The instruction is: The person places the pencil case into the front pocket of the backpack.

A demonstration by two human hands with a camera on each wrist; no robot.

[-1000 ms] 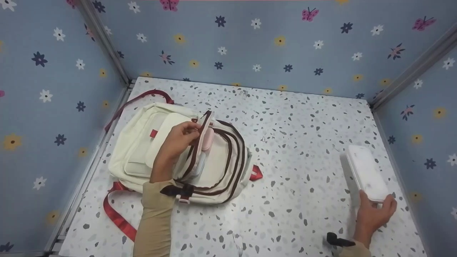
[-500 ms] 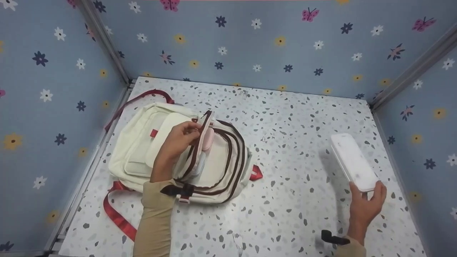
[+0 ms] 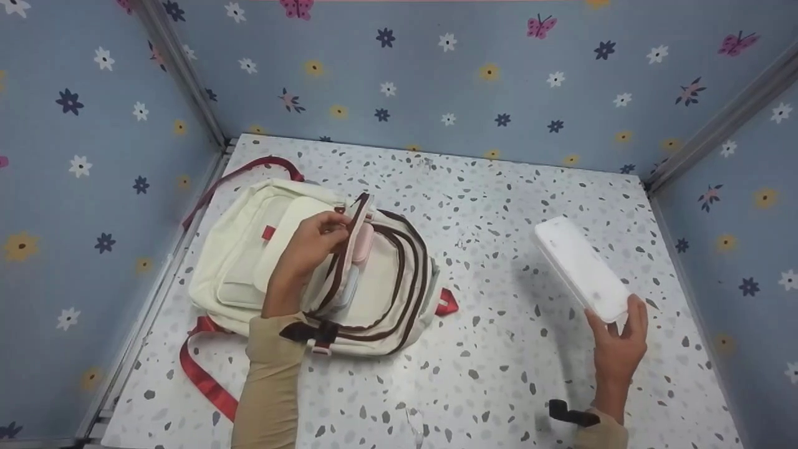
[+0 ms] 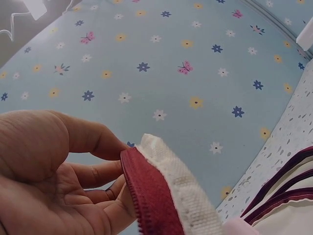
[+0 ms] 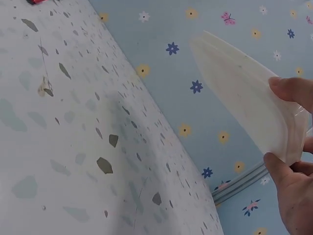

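A cream backpack (image 3: pixel 240 218) with dark red zipper edges lies on the speckled table, its front compartment unzipped. My left hand (image 3: pixel 310 246) pinches the upper edge of the opened flap (image 4: pixel 166 176) between thumb and fingers and holds it raised. Behind the flap, a pink item (image 3: pixel 363 243) and a pale blue-grey item (image 3: pixel 347 288) show in part. On the right, my right hand (image 3: pixel 620 346) grips the near end of a long white rounded case (image 3: pixel 583 268). The case is lifted off the table, its shadow falling to the left, and looks partly translucent in the right wrist view.
Red straps (image 3: pixel 209 380) trail from the backpack's left side, and a red tab (image 3: pixel 447 302) sticks out on its right. The table (image 3: pixel 486 206) is bounded by flower-patterned walls (image 3: pixel 411 75) at the back and both sides.
My right hand has carried the white case up off the table and leftward, toward the backpack. My left hand and the flap have stayed in place.
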